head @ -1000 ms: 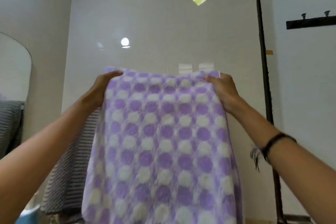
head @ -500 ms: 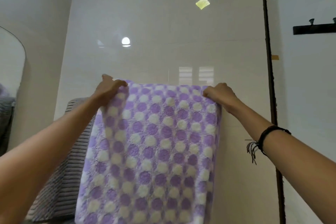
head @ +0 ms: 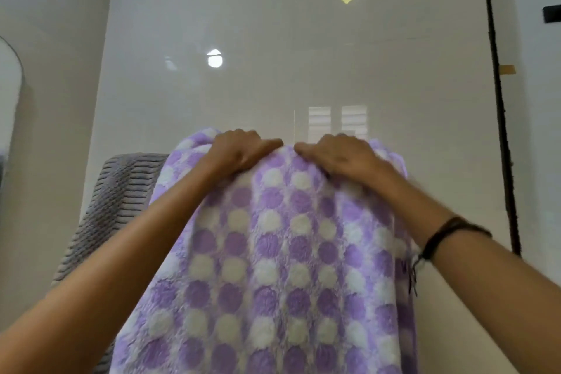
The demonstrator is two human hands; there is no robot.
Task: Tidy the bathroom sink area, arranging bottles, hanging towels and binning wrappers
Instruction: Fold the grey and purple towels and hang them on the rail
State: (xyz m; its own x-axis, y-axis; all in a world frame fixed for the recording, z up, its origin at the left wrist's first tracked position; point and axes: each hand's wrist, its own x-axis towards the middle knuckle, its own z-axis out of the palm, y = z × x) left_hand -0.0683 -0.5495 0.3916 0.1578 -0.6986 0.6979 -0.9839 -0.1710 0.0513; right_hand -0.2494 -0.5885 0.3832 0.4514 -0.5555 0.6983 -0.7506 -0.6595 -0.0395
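My left hand (head: 239,152) and right hand (head: 337,155) lie flat, fingers extended, pressing towel (head: 273,252) top, likely seating it over hidden rail beside grey towel (head: 121,191).

Both arms are showing bare, with no sleeves. The right wrist is wearing a dark braided band (head: 446,232) with small loose threads hanging down from it.

Towel (head: 273,252) purple, white dots (second towel (head: 121,191) grey-striped).
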